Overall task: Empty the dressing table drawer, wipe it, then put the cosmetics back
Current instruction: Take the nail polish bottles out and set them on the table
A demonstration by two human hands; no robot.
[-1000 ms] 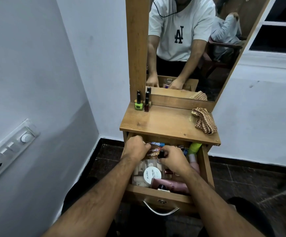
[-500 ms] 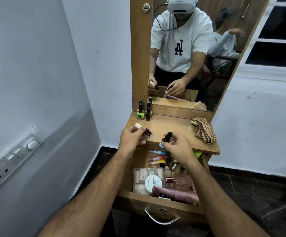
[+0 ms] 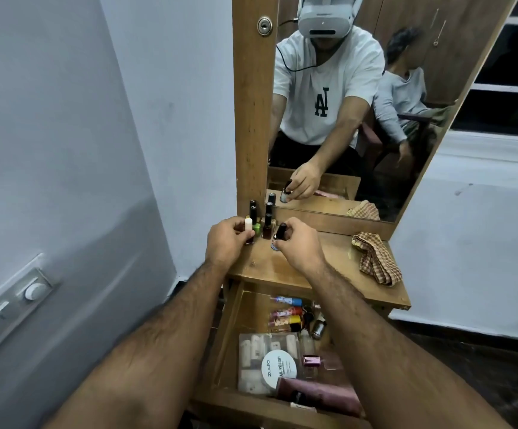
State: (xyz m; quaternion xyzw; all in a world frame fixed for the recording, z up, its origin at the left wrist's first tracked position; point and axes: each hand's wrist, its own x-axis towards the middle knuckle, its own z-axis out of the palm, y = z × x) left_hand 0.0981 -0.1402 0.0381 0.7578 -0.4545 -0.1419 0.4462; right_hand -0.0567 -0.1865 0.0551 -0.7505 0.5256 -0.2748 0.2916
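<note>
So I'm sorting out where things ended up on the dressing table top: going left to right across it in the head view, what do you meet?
Left hand holding a white-capped bottle → green nail polish bottle → dark red nail polish bottle → right hand gripping a black-capped bottle → checked cloth.

Bare forearms; mirror shows white short-sleeved tee, black monogram, white headset.

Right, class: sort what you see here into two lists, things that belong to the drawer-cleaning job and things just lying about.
Part of the job:
drawer
cosmetics inside it
nail polish bottles on the tabletop
white-capped bottle in the left hand
dark bottle in the right hand
checked cloth

Just lying about:
mirror
wall switches
</note>
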